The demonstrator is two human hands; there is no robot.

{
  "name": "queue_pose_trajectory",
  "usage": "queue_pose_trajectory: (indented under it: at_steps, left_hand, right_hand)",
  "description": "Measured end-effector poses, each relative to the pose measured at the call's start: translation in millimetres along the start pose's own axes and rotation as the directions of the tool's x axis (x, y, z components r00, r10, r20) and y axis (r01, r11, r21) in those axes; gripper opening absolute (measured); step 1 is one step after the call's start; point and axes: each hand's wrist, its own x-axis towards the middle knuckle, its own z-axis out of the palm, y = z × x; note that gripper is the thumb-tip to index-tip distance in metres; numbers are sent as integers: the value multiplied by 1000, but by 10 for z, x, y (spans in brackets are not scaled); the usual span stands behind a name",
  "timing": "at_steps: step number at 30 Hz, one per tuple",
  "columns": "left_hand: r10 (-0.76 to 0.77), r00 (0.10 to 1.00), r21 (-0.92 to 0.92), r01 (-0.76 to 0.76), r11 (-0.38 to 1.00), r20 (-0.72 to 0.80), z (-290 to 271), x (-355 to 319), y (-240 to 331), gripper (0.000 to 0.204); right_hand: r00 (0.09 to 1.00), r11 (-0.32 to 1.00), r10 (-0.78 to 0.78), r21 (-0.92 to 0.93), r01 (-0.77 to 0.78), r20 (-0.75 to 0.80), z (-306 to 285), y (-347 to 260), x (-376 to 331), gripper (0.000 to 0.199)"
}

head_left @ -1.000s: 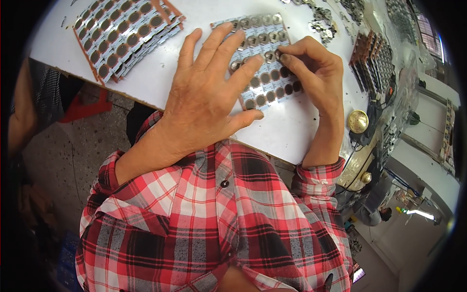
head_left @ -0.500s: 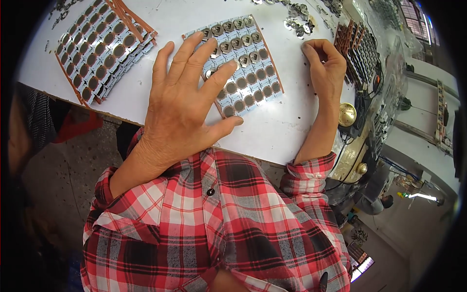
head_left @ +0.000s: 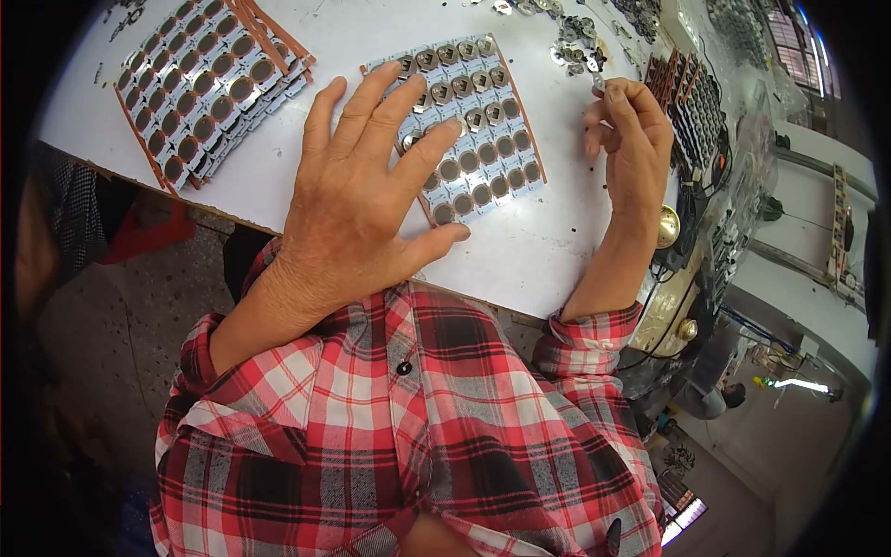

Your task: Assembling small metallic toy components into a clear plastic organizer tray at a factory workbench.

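A light-blue panel of round dark discs [head_left: 487,153] lies on the white table. Its upper rows carry shiny metal pieces [head_left: 461,88], while the discs in the lower rows are bare. My left hand [head_left: 348,200] rests on the panel's left side with fingers spread, covering part of it. To the panel's right, my right hand [head_left: 636,135] pinches a small shiny metal piece [head_left: 599,84] between thumb and forefinger, close to a heap of similar loose metal pieces [head_left: 577,42]. The other fingers of that hand curl inward.
A stack of similar panels [head_left: 200,79] with orange-brown edges lies at the far left. More stacked panels [head_left: 691,107], dark cables and a round brass-coloured knob [head_left: 668,226] stand at the right. The white table's [head_left: 520,260] front edge runs close to my body.
My right hand has moved slightly up and right to the loose pieces, and a metal piece now shows at its fingertips. My left hand stays spread on the panel.
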Motion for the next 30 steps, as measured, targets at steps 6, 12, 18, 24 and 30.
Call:
queue_pose_trajectory:
  at_steps: [6, 12, 18, 24, 30]
  left_hand:
    - [7, 1000, -1, -7, 1000, 0, -4, 3, 5, 82]
    - [2, 1000, 2, -2, 1000, 2, -20, -15, -5, 82]
    - [38, 981, -134, -64, 989, -190, 0, -2, -93, 58]
    - [66, 944, -283, -164, 945, -324, 54, -20, -146, 16]
    - [37, 937, -296, -147, 944, -346, 65, -32, -144, 18]
  right_hand:
    - [987, 974, 136, 171, -150, 89, 49, -29, -36, 16]
    - [925, 901, 160, 332, -279, 343, 190, -42, -87, 16]
    - [814, 869, 118, 337, -362, 569, 592, -127, -310, 14]
    - [785, 891, 174, 243, -382, 594, 821, -136, -429, 15]
    - [752, 878, 79, 311, -363, 655, 781, -39, -412, 19]
